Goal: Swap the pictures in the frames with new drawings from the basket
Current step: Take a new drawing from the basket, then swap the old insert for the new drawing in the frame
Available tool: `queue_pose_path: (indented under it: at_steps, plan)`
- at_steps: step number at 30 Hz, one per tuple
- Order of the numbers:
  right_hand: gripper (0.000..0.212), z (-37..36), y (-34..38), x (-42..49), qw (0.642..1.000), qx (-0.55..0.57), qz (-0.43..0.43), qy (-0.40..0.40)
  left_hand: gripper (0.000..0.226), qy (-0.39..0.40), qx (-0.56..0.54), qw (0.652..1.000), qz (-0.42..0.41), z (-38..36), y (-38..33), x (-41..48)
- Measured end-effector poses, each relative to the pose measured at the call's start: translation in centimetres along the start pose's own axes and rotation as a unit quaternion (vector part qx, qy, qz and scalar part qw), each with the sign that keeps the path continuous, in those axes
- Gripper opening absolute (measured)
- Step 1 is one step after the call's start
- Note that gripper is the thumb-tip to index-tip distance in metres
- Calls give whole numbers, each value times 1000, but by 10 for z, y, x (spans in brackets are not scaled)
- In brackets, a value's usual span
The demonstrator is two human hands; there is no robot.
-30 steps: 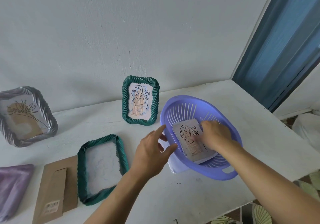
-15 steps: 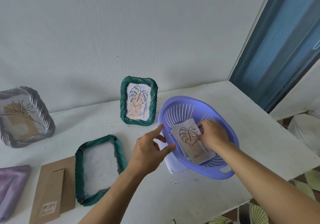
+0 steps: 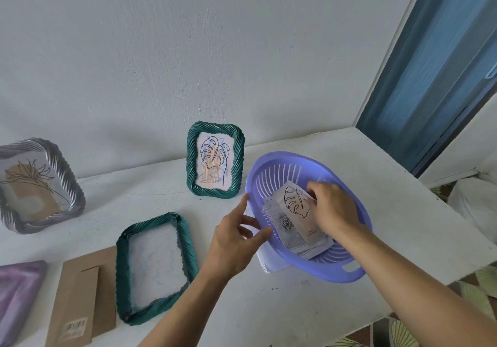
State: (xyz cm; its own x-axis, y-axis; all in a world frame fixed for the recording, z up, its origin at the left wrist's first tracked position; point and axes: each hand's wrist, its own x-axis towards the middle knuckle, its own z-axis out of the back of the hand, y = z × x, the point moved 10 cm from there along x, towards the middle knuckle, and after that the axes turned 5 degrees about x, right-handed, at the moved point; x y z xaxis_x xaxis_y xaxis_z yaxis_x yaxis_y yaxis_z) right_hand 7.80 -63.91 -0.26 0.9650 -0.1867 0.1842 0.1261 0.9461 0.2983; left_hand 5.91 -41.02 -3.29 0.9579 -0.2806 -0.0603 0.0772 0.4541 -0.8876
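Note:
A lilac plastic basket (image 3: 271, 170) sits on the white table and holds a small stack of drawings. My right hand (image 3: 329, 207) is inside it, fingers pinching the top drawing (image 3: 297, 209), a leaf line sketch, which is slid aside to show a rose drawing (image 3: 285, 223) beneath. My left hand (image 3: 236, 235) touches the basket's near-left rim with fingers spread. A green frame (image 3: 154, 266) lies face down and open at the left. Its brown cardboard backing (image 3: 80, 293) lies beside it. Another green frame (image 3: 215, 158) stands upright with a leaf picture.
A silver frame (image 3: 35, 185) with a plant sketch leans at the far left. A purple frame (image 3: 16, 290) lies at the lower left edge. White paper (image 3: 269, 263) sticks out under the basket. The table edge (image 3: 403, 309) runs close on the right; a blue door (image 3: 435, 72) stands beyond.
My right hand has slid the leaf drawing to the right and up off the stack, uncovering the rose drawing. My left hand stays at the basket rim.

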Motion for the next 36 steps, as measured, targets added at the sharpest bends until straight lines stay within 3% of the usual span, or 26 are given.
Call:
queue_pose_path:
  at_steps: [3,7,10,13,18,22,27,30,33,36]
  plan:
    - [14,13,5,-1,988,152,-18,-2,88,-2,16,1000,0,2,0,1]
    - [14,35,14,-10,939,337,-60,-32,84,-21,40,999,14,8,-3,-3]
    - [12,50,36,-20,912,404,-50,-45,61,-59,67,996,-15,18,-16,-9]
    - [13,63,68,-27,894,445,-15,-51,31,-96,-9,994,-54,37,-41,-19]
    - [9,64,133,-43,883,463,72,-10,35,-62,-197,975,-83,71,-81,-39]
    - [20,52,183,-57,881,439,174,29,30,-110,-247,961,-60,106,-72,-53]
    - [31,29,228,-71,872,415,244,90,31,-178,-219,959,-37,152,-33,-69]
    - [34,8,242,-73,882,383,261,88,35,-235,-188,954,-8,183,-1,-81]
    - [34,-20,243,-69,897,357,246,81,36,-294,-165,941,30,211,38,-95]
    - [32,-55,239,-66,907,345,219,101,31,-285,-122,949,62,224,67,-100]
